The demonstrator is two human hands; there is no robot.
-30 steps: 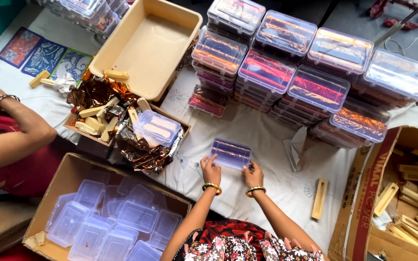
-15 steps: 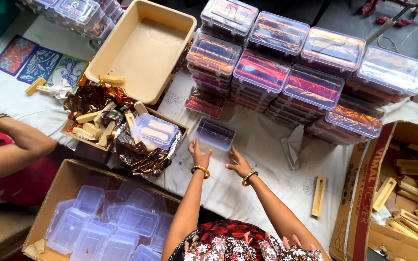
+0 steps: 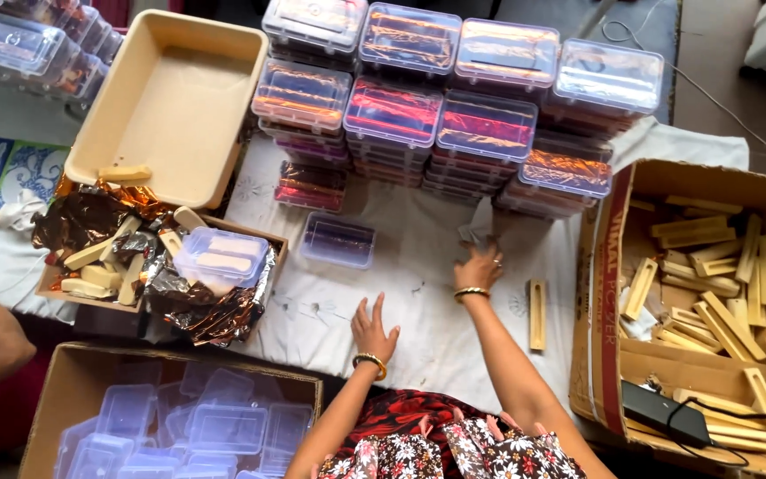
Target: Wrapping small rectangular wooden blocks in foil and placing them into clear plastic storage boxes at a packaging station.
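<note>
Left hand: the left hand (image 3: 372, 326) lies flat on the white cloth (image 3: 418, 328), fingers spread, holding nothing; a second ago it gripped the near left edge of the small clear box.
Right hand: the right hand (image 3: 479, 266) has let go too and moved right and farther; its fingers are curled down onto a crumpled scrap of clear wrap (image 3: 480, 232) on the cloth. Whether it pinches the scrap, I cannot tell.
Small clear box: the small clear box (image 3: 339, 239) with purple foil inside now rests alone on the cloth, far and slightly left of the left hand, well left of the right hand, just near the stacked filled boxes (image 3: 454, 115).
Wooden block: a slotted wooden block (image 3: 537, 314) lies just right of the right wrist.
Carton: a cardboard carton of wooden blocks (image 3: 720, 293) stands at the right.
</note>
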